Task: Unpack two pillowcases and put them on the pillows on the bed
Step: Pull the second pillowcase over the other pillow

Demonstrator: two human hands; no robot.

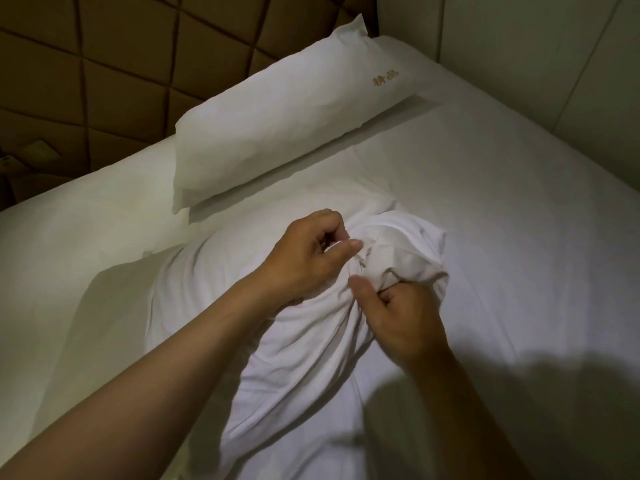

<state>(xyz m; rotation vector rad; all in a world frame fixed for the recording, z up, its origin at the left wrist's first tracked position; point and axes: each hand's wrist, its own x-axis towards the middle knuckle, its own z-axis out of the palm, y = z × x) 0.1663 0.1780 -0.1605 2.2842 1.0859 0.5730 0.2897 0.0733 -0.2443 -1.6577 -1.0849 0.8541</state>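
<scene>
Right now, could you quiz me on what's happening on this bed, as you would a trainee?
1. True or false: the left hand and the right hand both grip the bunched pillowcase.
2. Where is the gold lettering? A. on the far pillow B. on a towel C. on a box
3. Fill in: the far pillow lies beside the brown padded ____.

Key: 1 true. 2 A. 3 headboard.
</scene>
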